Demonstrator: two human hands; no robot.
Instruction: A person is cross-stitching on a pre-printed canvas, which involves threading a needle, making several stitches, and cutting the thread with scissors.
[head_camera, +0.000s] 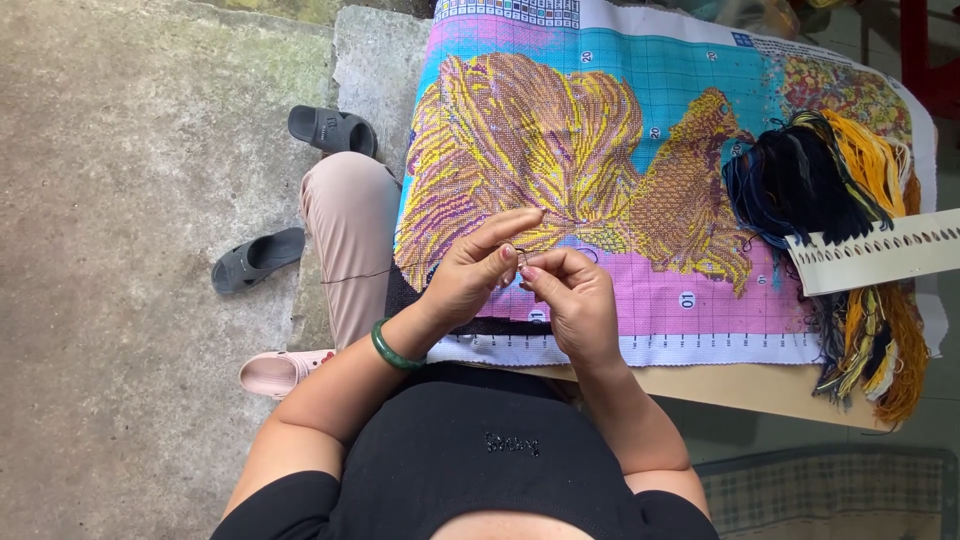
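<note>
Both hands meet just above the near edge of a cross-stitch canvas (640, 130) that lies spread over a light wooden surface (760, 385). The left hand (470, 275), with a green bangle (392, 350) on its wrist, has thumb and forefinger pinched together — its grip closed on something too small to make out, most likely a needle or a thread end. The right hand (575, 300) faces it, fingertips touching the left's, its grip likewise pinched tight on the same tiny item; what exactly it is cannot be told.

The canvas is large and gridded, with a turquoise ground at the top and a pink ground lower down, a white ruled border along the near edge, and a colour key strip at the far edge. Across its middle runs a stitched figure in gold, yellow, orange and purple — broad fan-like shapes that look like a fish's fins.

To the right, resting on the canvas, lie bundles of embroidery floss (830, 180) in navy, black, yellow and orange, hung from a white punched card organiser (880, 250). On the concrete floor to the left sit two dark slippers (300, 190), well apart from the hands.
</note>
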